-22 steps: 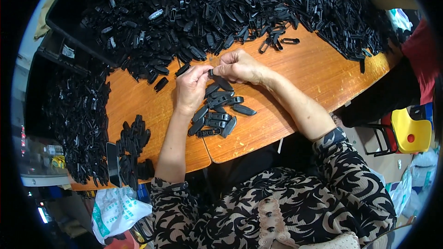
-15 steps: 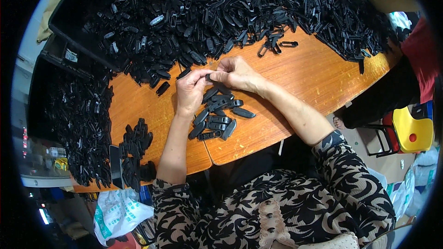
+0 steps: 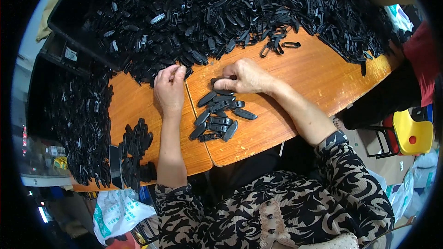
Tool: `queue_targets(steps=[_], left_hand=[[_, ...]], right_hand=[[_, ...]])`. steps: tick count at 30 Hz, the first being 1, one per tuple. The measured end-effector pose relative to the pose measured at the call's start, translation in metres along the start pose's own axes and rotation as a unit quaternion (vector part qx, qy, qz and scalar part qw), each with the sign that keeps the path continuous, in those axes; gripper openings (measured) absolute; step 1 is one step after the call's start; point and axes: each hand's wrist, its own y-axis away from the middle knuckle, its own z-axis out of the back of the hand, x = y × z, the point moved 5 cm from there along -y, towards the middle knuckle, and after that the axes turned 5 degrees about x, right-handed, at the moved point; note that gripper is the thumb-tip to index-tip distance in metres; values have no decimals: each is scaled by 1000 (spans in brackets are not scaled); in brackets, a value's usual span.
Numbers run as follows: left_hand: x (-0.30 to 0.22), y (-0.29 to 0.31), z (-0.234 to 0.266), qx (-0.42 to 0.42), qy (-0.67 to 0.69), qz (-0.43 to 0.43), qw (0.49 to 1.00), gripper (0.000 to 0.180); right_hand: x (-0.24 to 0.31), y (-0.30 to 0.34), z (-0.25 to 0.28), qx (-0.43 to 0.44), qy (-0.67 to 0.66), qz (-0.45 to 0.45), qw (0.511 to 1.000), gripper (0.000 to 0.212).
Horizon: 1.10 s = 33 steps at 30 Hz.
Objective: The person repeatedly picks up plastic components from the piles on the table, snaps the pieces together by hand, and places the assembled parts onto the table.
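Observation:
My right hand [image 3: 247,77] pinches a dark oblong plastic piece [image 3: 216,82] between thumb and fingers, just above a small group of like pieces [image 3: 219,110] on the wooden table [image 3: 258,133]. To its left, my left hand [image 3: 170,91] is at the near edge of the big heap of black plastic parts [image 3: 184,18]. Its fingers and thumb are drawn together at the tips, and what they hold, if anything, is hidden. The small group holds smooth oblong pieces and some slotted, frame-like ones.
More black parts [image 3: 87,120] pile up at the left, beside a black bin [image 3: 69,53]. A smaller stack [image 3: 136,140] lies at the left front edge. Loose open frames [image 3: 290,44] lie right of the heap. A yellow chair [image 3: 413,131] and another person's red sleeve [image 3: 422,55] are at the right.
My hands were together over one small black piece and are now apart. The left has moved left to the heap's edge; the right has shifted slightly right, holding a piece above the small group.

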Motion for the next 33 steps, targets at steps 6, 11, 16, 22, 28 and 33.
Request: queue_targets(steps=[6, 11, 16, 22, 28, 33], left_hand=[[-15, 12, -2, 33, -138, -122, 982, 22], [-32, 10, 4, 14, -10, -139, 990, 21], [-36, 11, -8, 60, 139, -118, 981, 37], [-19, 11, -31, 136, 334, -18, 932, 30], [-14, 16, -37, 153, 246, -12, 957, 20], [-23, 17, -34, 149, 236, -58, 959, 20]], right_hand=[[-11, 7, 38, -174, 126, -62, 975, 45], [-50, 22, 67, -164, 235, -240, 927, 42], [-45, 12, 37, -130, 229, -160, 951, 38], [-24, 4, 25, -151, 104, -47, 982, 20], [-13, 3, 26, -121, 118, -38, 985, 16], [-20, -3, 10, -146, 45, -2, 988, 21]])
